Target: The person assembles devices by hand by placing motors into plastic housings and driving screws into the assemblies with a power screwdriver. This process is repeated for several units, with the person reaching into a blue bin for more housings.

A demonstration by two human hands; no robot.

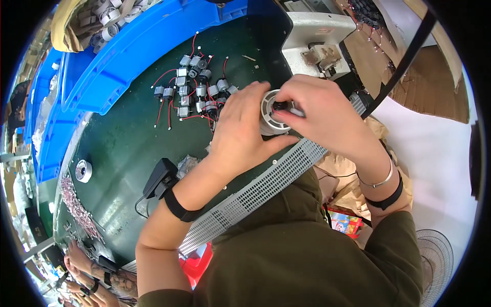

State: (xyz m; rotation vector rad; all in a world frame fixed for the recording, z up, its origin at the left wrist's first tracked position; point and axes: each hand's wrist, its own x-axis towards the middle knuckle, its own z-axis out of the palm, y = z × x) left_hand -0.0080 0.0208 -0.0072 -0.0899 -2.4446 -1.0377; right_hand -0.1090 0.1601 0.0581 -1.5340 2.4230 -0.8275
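Head view, white housing [273,127], round, slotted

White housing [270,125] partly hidden by hands [238,125], fan [439,250] by sleeve [396,248], blue bin [128,59] cropped above

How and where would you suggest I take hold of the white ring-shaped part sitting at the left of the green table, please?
Put the grip around the outer wall of the white ring-shaped part, probably coming from the right: its rounded wall shows on that side, while a blue bin lies beyond its left and thin pinkish wires at its lower left.
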